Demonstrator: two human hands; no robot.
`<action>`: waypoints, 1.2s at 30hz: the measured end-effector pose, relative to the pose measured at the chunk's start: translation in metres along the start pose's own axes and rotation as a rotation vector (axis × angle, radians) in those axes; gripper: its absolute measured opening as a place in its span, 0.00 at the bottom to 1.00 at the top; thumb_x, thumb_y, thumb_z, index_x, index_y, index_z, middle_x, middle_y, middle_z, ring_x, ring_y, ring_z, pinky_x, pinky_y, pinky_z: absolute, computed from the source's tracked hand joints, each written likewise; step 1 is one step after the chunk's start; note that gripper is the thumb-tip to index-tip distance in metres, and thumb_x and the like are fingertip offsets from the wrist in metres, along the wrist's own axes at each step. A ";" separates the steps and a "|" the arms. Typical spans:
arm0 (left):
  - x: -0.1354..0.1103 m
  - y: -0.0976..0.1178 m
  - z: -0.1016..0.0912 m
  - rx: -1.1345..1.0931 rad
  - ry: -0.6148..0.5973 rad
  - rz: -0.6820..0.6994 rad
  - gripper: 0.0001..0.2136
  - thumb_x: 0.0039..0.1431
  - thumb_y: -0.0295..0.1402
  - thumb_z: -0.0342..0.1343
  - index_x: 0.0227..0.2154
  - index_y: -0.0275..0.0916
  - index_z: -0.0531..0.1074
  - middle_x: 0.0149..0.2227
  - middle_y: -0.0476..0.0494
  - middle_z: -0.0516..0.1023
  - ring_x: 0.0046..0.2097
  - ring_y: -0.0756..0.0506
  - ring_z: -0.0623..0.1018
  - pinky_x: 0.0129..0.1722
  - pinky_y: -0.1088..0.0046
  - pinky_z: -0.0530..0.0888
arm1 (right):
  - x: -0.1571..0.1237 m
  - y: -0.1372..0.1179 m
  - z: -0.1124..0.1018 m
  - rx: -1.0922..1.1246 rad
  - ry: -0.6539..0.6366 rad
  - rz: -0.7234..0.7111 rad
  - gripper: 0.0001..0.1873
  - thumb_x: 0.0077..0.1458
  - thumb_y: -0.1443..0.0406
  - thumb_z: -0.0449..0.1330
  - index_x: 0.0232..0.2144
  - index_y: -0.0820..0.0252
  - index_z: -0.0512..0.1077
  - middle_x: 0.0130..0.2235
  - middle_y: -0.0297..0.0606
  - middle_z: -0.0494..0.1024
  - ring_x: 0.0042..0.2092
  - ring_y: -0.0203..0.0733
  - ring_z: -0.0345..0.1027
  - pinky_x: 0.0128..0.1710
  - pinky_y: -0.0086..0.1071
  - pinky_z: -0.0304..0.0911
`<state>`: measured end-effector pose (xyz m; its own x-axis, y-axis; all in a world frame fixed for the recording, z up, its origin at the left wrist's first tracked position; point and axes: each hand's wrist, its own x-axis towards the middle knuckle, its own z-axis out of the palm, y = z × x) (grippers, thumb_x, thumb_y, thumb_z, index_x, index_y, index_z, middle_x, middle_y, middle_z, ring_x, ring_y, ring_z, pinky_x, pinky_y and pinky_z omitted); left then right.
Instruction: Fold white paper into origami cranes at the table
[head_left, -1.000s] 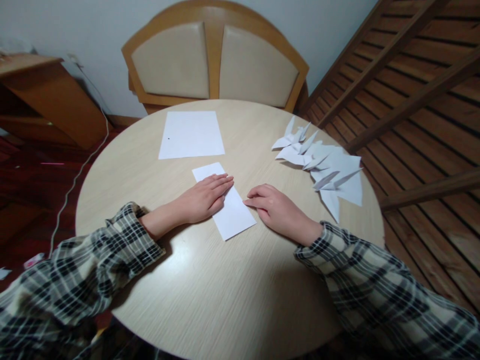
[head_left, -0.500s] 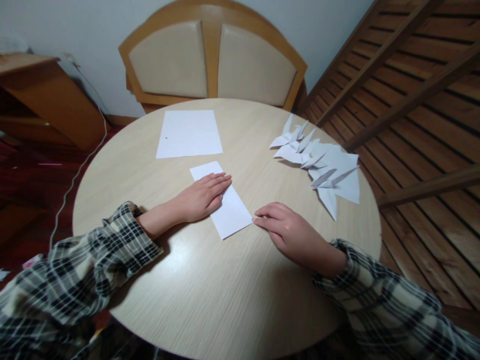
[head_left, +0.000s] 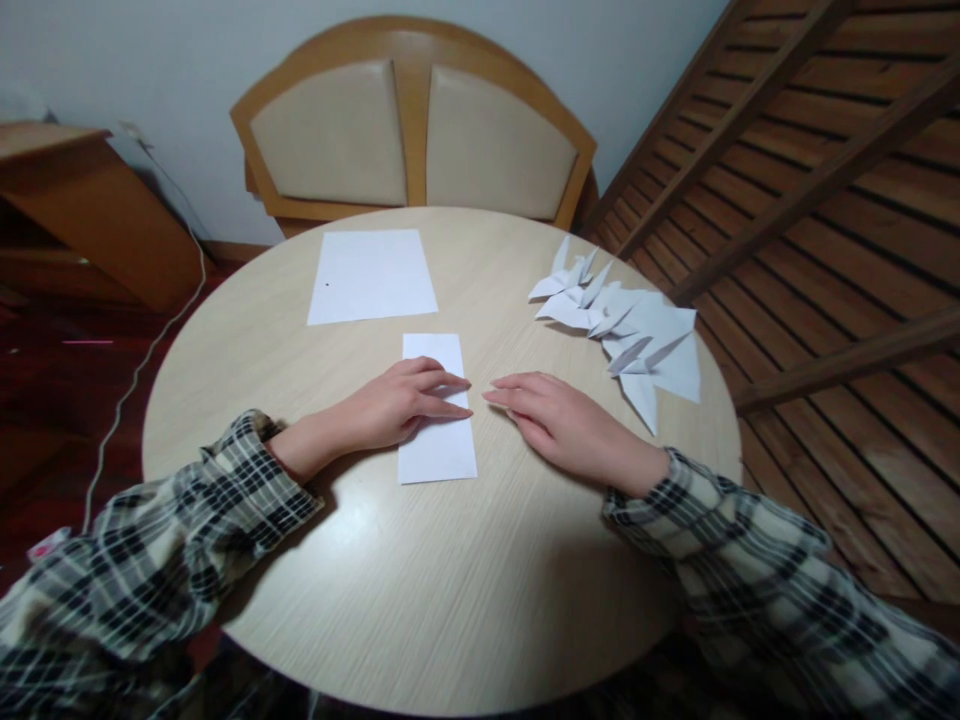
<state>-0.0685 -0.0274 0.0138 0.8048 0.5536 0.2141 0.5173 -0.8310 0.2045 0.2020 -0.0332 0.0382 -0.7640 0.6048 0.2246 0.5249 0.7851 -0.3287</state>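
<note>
A narrow folded white sheet of paper (head_left: 436, 455) lies on the table with its long sides running roughly away from me. My left hand (head_left: 390, 400) rests across its middle, palm down, thumb and fingers stretched out and a little apart, tips at the paper's right edge. Just right of that edge is my right hand (head_left: 566, 425), its fingers extended toward the paper with a small gap between. It holds nothing that I can see. The left hand covers part of the sheet.
A flat white sheet (head_left: 373, 278) lies farther back on the round table (head_left: 420, 600). Several folded paper cranes (head_left: 636, 385) stand at the right, by more white paper (head_left: 681, 370). Behind the table is a chair (head_left: 415, 130); a wooden slatted structure (head_left: 840, 270) is at the right.
The folded paper has turned from slanted to nearly straight. My right hand has moved up and left, off its lower corner. The left hand's fingers have shifted to the paper's right edge.
</note>
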 end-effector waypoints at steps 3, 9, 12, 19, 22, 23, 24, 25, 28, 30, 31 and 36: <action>-0.002 0.009 -0.007 -0.033 -0.055 0.094 0.22 0.61 0.21 0.49 0.53 0.49 0.73 0.55 0.46 0.75 0.54 0.42 0.71 0.54 0.61 0.70 | 0.024 0.012 0.014 -0.066 -0.035 -0.050 0.25 0.59 0.75 0.50 0.58 0.59 0.67 0.61 0.43 0.67 0.62 0.45 0.59 0.60 0.46 0.56; -0.008 0.018 -0.024 0.032 -0.065 0.058 0.18 0.66 0.30 0.48 0.56 0.44 0.70 0.53 0.43 0.77 0.54 0.41 0.74 0.56 0.60 0.70 | 0.034 0.025 0.029 -0.146 -0.104 -0.050 0.23 0.62 0.72 0.51 0.58 0.57 0.68 0.62 0.41 0.67 0.62 0.44 0.58 0.61 0.45 0.52; -0.011 0.012 -0.025 0.098 0.003 -0.078 0.17 0.68 0.37 0.47 0.56 0.44 0.70 0.51 0.41 0.79 0.53 0.40 0.76 0.56 0.54 0.69 | 0.028 0.022 0.024 -0.180 -0.070 -0.015 0.20 0.63 0.71 0.52 0.55 0.57 0.71 0.58 0.41 0.72 0.57 0.46 0.63 0.56 0.44 0.55; -0.020 -0.022 -0.003 0.009 0.129 -0.232 0.17 0.68 0.34 0.46 0.56 0.38 0.69 0.59 0.34 0.70 0.59 0.39 0.70 0.57 0.54 0.69 | 0.011 0.004 0.017 -0.228 -0.058 -0.075 0.16 0.62 0.70 0.54 0.50 0.59 0.74 0.48 0.43 0.77 0.50 0.49 0.63 0.51 0.43 0.54; -0.018 -0.029 0.003 -0.070 0.126 -0.242 0.17 0.68 0.33 0.45 0.56 0.38 0.69 0.60 0.34 0.68 0.61 0.40 0.68 0.60 0.55 0.66 | 0.011 -0.001 0.015 -0.218 -0.101 -0.084 0.17 0.61 0.71 0.54 0.50 0.60 0.74 0.45 0.45 0.76 0.49 0.49 0.63 0.50 0.42 0.55; -0.016 -0.030 0.004 -0.089 0.129 -0.250 0.17 0.69 0.33 0.44 0.55 0.38 0.69 0.60 0.35 0.68 0.61 0.41 0.68 0.60 0.56 0.66 | 0.014 -0.003 0.015 -0.211 -0.120 -0.085 0.17 0.62 0.71 0.54 0.51 0.60 0.73 0.44 0.45 0.75 0.47 0.48 0.63 0.49 0.42 0.56; -0.015 -0.031 0.005 -0.103 0.141 -0.263 0.17 0.68 0.34 0.45 0.55 0.38 0.70 0.60 0.35 0.68 0.61 0.41 0.68 0.60 0.56 0.66 | 0.018 -0.004 0.015 -0.202 -0.142 -0.089 0.17 0.62 0.71 0.53 0.51 0.61 0.73 0.43 0.45 0.75 0.46 0.47 0.63 0.48 0.41 0.57; -0.013 -0.031 0.005 -0.113 0.160 -0.278 0.16 0.68 0.34 0.46 0.54 0.38 0.71 0.59 0.35 0.68 0.61 0.41 0.68 0.60 0.57 0.66 | 0.024 -0.005 0.016 -0.194 -0.156 -0.090 0.18 0.62 0.71 0.52 0.52 0.61 0.73 0.41 0.44 0.74 0.45 0.47 0.63 0.47 0.40 0.57; -0.009 -0.031 0.006 -0.129 0.210 -0.326 0.14 0.66 0.36 0.49 0.49 0.36 0.72 0.58 0.33 0.69 0.60 0.40 0.68 0.59 0.58 0.67 | 0.043 -0.007 0.023 -0.200 -0.144 -0.070 0.18 0.62 0.70 0.52 0.53 0.62 0.71 0.42 0.45 0.73 0.45 0.47 0.63 0.45 0.39 0.58; -0.008 -0.031 0.005 -0.125 0.208 -0.346 0.15 0.64 0.37 0.51 0.49 0.35 0.72 0.58 0.33 0.70 0.59 0.40 0.69 0.59 0.58 0.67 | 0.054 -0.008 0.030 -0.193 -0.139 -0.073 0.18 0.63 0.69 0.52 0.53 0.62 0.71 0.41 0.44 0.73 0.44 0.46 0.63 0.43 0.38 0.58; -0.008 -0.031 0.005 -0.117 0.196 -0.349 0.16 0.64 0.38 0.51 0.51 0.35 0.70 0.58 0.33 0.70 0.60 0.40 0.69 0.59 0.57 0.66 | 0.058 -0.007 0.032 -0.181 -0.142 -0.088 0.18 0.63 0.69 0.52 0.53 0.61 0.72 0.40 0.44 0.73 0.43 0.45 0.63 0.43 0.37 0.57; -0.005 -0.029 0.003 -0.037 0.086 -0.354 0.21 0.67 0.37 0.45 0.59 0.33 0.65 0.63 0.32 0.65 0.65 0.39 0.63 0.64 0.55 0.60 | 0.062 -0.007 0.033 -0.146 -0.158 -0.115 0.16 0.63 0.70 0.51 0.49 0.63 0.74 0.37 0.43 0.72 0.40 0.44 0.63 0.41 0.36 0.58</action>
<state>-0.0865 -0.0063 0.0044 0.5492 0.8107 0.2027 0.7476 -0.5851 0.3143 0.1384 -0.0057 0.0246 -0.8651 0.4910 0.1024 0.4709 0.8654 -0.1710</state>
